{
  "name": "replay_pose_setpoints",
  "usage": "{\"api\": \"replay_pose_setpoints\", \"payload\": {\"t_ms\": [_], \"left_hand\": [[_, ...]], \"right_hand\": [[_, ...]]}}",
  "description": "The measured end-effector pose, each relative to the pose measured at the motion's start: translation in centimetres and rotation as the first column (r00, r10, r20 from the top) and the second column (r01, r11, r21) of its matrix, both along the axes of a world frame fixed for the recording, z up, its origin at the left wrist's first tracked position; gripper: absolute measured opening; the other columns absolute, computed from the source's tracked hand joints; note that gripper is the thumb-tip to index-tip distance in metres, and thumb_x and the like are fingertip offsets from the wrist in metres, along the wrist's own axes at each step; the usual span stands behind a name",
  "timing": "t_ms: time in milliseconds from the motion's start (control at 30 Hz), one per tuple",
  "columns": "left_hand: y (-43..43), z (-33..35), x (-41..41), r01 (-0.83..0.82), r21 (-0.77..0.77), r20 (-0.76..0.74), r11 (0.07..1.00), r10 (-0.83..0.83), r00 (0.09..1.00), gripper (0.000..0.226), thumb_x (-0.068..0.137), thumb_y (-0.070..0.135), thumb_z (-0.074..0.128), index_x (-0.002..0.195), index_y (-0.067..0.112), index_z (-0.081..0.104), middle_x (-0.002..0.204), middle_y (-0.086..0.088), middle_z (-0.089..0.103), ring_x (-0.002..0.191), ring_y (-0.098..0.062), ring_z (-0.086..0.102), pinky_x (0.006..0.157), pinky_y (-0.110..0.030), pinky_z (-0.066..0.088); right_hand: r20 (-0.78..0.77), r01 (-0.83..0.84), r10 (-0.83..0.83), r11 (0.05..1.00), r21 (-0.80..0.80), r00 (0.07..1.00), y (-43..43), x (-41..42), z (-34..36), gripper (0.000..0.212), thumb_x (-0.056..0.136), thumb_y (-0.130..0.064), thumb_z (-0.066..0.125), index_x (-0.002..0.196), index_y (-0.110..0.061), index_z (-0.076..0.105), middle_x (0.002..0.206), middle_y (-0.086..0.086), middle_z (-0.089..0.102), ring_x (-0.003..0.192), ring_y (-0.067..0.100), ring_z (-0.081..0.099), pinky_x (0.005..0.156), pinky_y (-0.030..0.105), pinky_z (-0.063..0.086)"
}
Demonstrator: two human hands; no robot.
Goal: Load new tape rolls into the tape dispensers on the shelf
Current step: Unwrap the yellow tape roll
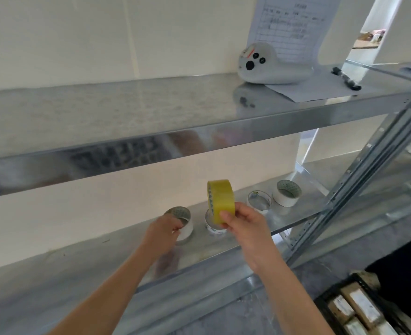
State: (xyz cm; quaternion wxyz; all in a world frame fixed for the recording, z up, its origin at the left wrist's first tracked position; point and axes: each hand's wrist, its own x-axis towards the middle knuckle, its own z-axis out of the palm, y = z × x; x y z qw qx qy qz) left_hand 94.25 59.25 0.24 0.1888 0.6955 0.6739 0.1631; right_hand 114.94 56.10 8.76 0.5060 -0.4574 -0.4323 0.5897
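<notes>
My right hand holds a yellow tape roll upright by its lower edge, above the lower metal shelf. My left hand rests on a white roll that stands on the shelf, fingers curled on its near side. Behind the yellow roll, partly hidden, sits a low white ring. Further right on the same shelf lie a thin clear ring and a wider white roll.
The upper shelf carries a white device with black buttons, a printed sheet leaning on the wall, and a black pen. A slanted metal upright stands at right. A dark crate with boxes sits on the floor.
</notes>
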Motion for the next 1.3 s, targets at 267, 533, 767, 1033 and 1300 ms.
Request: {"api": "replay_pose_setpoints", "payload": {"t_ms": [267, 533, 767, 1033, 1300], "left_hand": [[0.2, -1.5, 1.8, 0.053, 0.023, -0.271, 0.998, -0.045, 0.961, 0.025, 0.081, 0.014, 0.055, 0.101, 0.018, 0.069, 0.106, -0.003, 0.063, 0.106, -0.024, 0.056, 0.090, -0.029, 0.040], [-0.9, 6.0, 3.9, -0.210, -0.110, 0.697, 0.971, 0.226, 0.680, 0.023, 0.082, 0.000, 0.058, 0.090, 0.017, 0.072, 0.093, -0.004, 0.071, 0.085, -0.018, 0.064, 0.074, -0.017, 0.048], [-4.0, 10.4, 6.6, -0.087, -0.068, 0.930, 0.994, 0.094, 0.355, 0.012, 0.082, -0.005, 0.064, 0.094, -0.007, 0.068, 0.075, -0.005, 0.073, 0.069, -0.009, 0.068, 0.063, -0.015, 0.051], [-4.4, 10.5, 7.9, -0.183, -0.051, 0.948, 0.982, 0.106, 0.301, 0.006, 0.081, -0.008, 0.064, 0.082, -0.003, 0.067, 0.067, -0.002, 0.073, 0.063, -0.011, 0.069, 0.061, -0.016, 0.052], [-6.2, 10.0, 5.9, -0.322, -0.066, 0.949, 0.945, 0.160, 0.273, 0.006, 0.079, 0.001, 0.070, 0.085, 0.000, 0.072, 0.085, -0.020, 0.071, 0.080, -0.032, 0.066, 0.086, -0.047, 0.054]], "right_hand": [[-0.006, 0.020, -0.020, 1.000, -0.003, 1.000, -0.7, 1.7, -0.5, 0.021, 0.084, 0.006, 0.062, 0.079, -0.012, 0.071, 0.070, -0.004, 0.072, 0.066, 0.008, 0.063, 0.073, 0.027, 0.052], [-0.035, -0.005, 0.004, 1.000, -0.015, 0.999, 0.2, 1.4, -0.3, 0.012, 0.083, 0.000, 0.067, 0.086, -0.010, 0.073, 0.079, 0.006, 0.071, 0.079, 0.022, 0.063, 0.085, 0.041, 0.052], [-0.018, -0.084, 0.084, 0.996, 0.011, 0.996, 0.5, 1.0, 0.2, 0.015, 0.084, -0.004, 0.068, 0.082, -0.016, 0.076, 0.081, 0.011, 0.069, 0.078, 0.024, 0.061, 0.080, 0.040, 0.049], [-0.014, -0.181, 0.182, 0.983, 0.033, 0.983, 1.3, 1.8, 0.4, 0.009, 0.085, -0.004, 0.066, 0.090, -0.007, 0.072, 0.084, 0.009, 0.070, 0.079, 0.017, 0.066, 0.075, 0.028, 0.054], [0.007, -0.280, 0.279, 0.959, 0.036, 0.960, 1.6, -0.4, 0.5, 0.012, 0.084, -0.004, 0.069, 0.095, -0.004, 0.073, 0.092, 0.017, 0.073, 0.085, 0.025, 0.069, 0.077, 0.030, 0.056]]}}
